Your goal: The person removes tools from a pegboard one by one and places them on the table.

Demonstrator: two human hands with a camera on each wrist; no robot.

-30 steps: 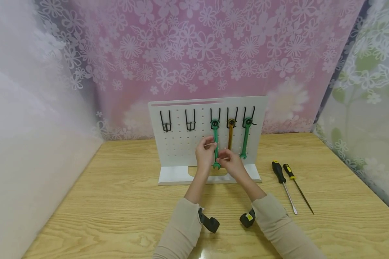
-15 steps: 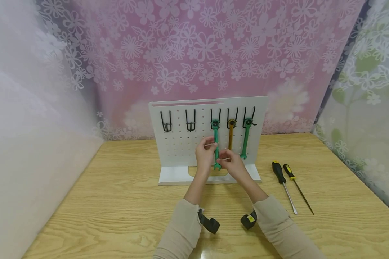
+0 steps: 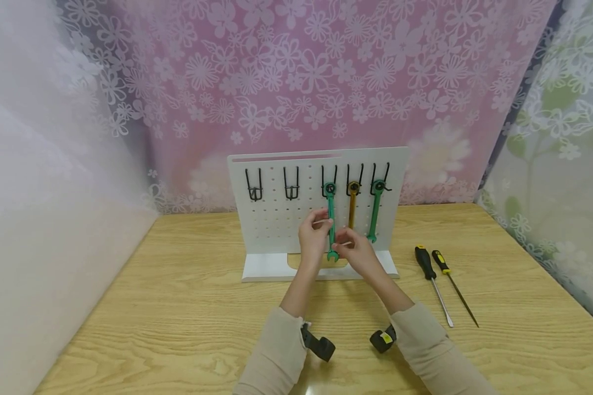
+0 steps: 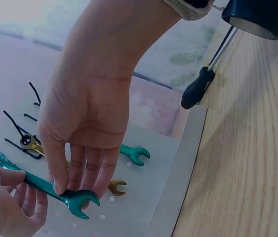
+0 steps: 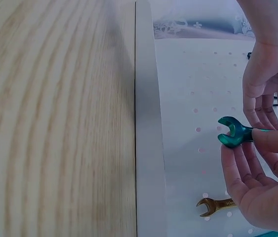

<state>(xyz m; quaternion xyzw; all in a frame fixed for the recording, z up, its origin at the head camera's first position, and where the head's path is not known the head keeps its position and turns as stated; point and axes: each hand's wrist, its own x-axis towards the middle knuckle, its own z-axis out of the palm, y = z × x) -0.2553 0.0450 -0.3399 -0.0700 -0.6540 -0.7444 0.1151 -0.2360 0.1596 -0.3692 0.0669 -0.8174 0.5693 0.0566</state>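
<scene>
A green combination wrench (image 3: 331, 206) stands nearly upright before the white pegboard (image 3: 277, 225), its ring end overlapping the middle hook (image 3: 323, 174) in the head view. Thumb and fingers of my left hand (image 3: 312, 237) pinch its shank about midway. Lower down, my right hand (image 3: 359, 251) pinches it just above the open end (image 5: 231, 132), which sticks out past the fingers. To its right a gold wrench (image 3: 352, 211) hangs on a hook, its lower part hidden behind my right hand in the head view. Another green wrench (image 3: 375, 214) hangs at the far right.
Two bare hooks (image 3: 253, 186) are at the pegboard's left side. On the wooden table (image 3: 178, 318) to the right lie a thick black screwdriver (image 3: 426, 263) and a slim yellow-black one (image 3: 441, 262). A flowered pink curtain (image 3: 296, 82) hangs behind.
The held green wrench has shifted slightly right and a little lower, both hands moving with it. Their grip looks the same, and the hanging wrenches and screwdrivers stay put.
</scene>
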